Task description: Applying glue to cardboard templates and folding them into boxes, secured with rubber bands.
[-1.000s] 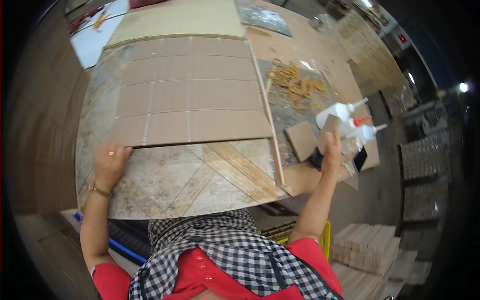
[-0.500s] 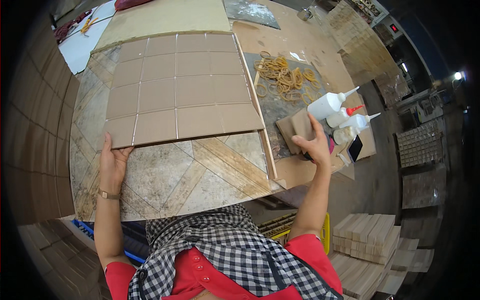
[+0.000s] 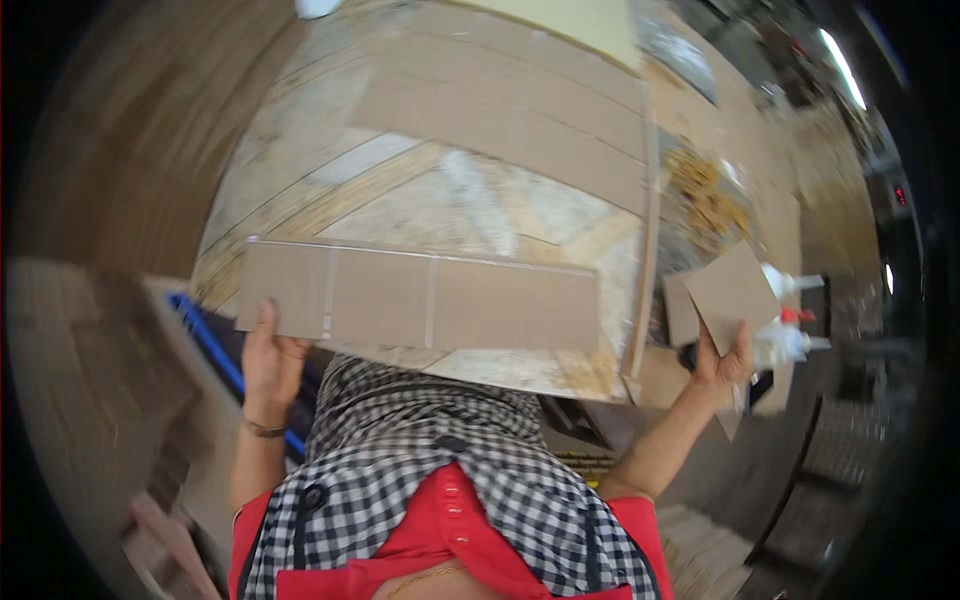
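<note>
My left hand grips the near left corner of a long brown board strip, thumb on top and fingers beneath. Pale seams cross the strip, and a whitish line runs along its far edge. Over the table's right side, my right hand is closed on a square brown board piece, tilted up. Another brown piece lies partly behind it. Farther back rests a larger brown board panel marked with seam lines, apart from the strip. Motion blurs the picture.
A wooden edge strip runs along the right of the patterned tabletop. Beyond it lie a heap of yellowish rubber bands and white squeeze bottles, one with a red tip. Tall brown stacks stand at left.
The near row of the panel is now a separate strip, drawn toward me by my left hand. My right hand has lifted a square piece from the small stack. The view has turned.
</note>
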Tool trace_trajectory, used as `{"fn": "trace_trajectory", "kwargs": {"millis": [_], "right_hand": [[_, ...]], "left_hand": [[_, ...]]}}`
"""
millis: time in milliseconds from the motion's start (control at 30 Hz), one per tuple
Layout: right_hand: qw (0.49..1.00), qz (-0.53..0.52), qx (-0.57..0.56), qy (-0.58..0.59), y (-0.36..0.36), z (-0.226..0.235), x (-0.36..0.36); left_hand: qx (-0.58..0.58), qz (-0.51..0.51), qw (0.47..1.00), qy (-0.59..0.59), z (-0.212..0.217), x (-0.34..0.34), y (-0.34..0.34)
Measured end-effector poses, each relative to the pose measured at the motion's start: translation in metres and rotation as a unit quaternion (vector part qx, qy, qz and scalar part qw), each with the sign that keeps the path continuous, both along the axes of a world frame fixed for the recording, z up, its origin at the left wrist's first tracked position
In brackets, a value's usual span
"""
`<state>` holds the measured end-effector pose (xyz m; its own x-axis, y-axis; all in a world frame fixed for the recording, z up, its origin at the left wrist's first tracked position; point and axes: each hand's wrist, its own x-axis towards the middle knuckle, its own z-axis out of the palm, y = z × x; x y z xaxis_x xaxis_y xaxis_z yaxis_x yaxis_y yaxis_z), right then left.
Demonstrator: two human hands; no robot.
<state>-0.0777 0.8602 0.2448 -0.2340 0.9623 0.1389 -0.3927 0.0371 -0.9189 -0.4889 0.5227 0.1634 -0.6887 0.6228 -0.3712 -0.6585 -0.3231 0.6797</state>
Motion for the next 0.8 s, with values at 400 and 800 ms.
{"fn": "trace_trajectory", "kwargs": {"millis": [400, 800], "right_hand": [[0.566, 0.327, 0.56, -0.509, -0.151, 0.032, -0.263], [0.506, 0.319, 0.625, -0.501, -0.174, 0.015, -0.283]], "left_hand": [[-0.029, 0.057, 0.998, 0.023, -0.032, 0.053, -0.027], [-0.008, 0.097, 0.993, 0.065, -0.033, 0.056, -0.026]]}}
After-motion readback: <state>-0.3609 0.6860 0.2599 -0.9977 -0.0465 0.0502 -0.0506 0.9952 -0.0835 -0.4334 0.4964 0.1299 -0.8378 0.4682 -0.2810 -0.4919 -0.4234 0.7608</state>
